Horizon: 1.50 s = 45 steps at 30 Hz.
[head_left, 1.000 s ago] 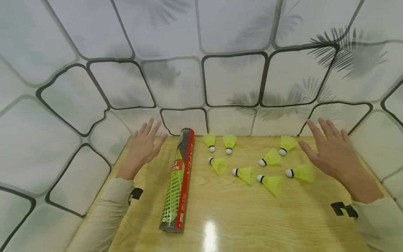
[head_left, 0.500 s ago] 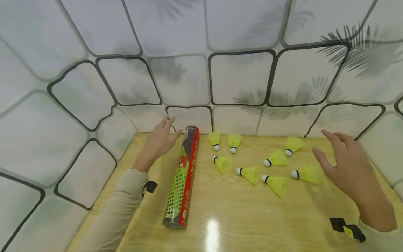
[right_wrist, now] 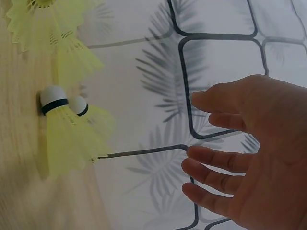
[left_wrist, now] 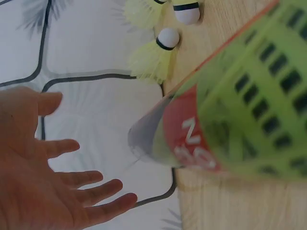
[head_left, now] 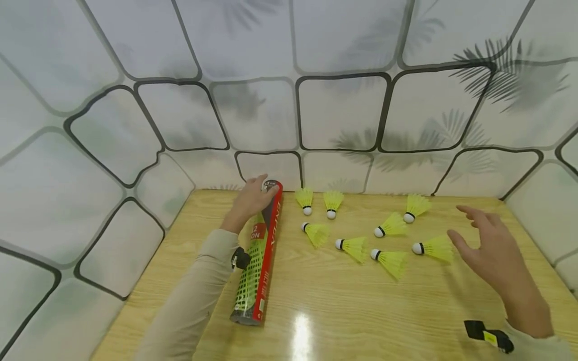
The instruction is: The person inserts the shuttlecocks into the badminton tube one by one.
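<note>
A long shuttlecock tube [head_left: 258, 260], red, dark grey and netted green, lies lengthwise on the wooden table. Over its far end is my left hand [head_left: 251, 200]; the left wrist view shows its fingers [left_wrist: 96, 194] spread and apart from the tube. Several yellow shuttlecocks with white tips lie to the tube's right. My right hand [head_left: 495, 248] hovers beside the rightmost shuttlecock [head_left: 433, 248], touching nothing. Its fingers [right_wrist: 216, 179] are relaxed and slightly bent in the right wrist view. Part of the tube's far end is hidden behind my left hand.
The light wooden table [head_left: 343, 321] meets a pale wall covering [head_left: 338, 115] with dark outlines and leaf prints at the back and sides. Near the back edge lie two shuttlecocks, one of them a yellow shuttlecock [head_left: 332, 203].
My left hand has moved right, from beside the tube to over its far end. The right hand has drawn back a little towards me. The tube and shuttlecocks have stayed in place.
</note>
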Available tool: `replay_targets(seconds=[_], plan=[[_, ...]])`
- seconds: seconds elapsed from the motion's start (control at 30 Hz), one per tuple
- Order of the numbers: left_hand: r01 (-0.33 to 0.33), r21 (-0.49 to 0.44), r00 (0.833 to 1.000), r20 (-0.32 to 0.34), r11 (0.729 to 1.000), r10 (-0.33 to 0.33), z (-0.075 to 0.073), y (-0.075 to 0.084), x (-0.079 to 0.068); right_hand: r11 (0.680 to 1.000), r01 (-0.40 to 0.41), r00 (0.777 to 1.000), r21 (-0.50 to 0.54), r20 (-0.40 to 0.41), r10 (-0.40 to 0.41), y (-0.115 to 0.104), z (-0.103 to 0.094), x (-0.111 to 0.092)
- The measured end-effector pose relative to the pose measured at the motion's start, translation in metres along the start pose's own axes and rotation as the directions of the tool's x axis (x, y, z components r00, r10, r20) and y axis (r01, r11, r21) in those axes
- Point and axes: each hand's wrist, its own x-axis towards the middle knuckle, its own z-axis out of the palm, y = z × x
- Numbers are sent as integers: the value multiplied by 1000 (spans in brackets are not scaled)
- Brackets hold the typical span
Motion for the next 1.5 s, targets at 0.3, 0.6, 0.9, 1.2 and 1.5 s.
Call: replay_targets(seconds=[0.3,0.6,0.9,1.2,1.5], plan=[[190,-26,982,-4,982,-190,33,19,16,995,-97,980,-10,173,97,31,15,-3],[240,-43,970,45,970,-238,45,11,18,995,-98,961,-7,258,96,42,29,-8],[244,-73,969,62,967,-239,48,-4,13,991,-132,942,-9,311,128,39,37,-6],[149,-138,988,51,979,-144,43,-18,13,993,-114,964,-9,241,112,41,39,-8],[42,-151,999,-28,988,-46,18,-24,13,996,-89,977,5,195,86,40,40,-8]])
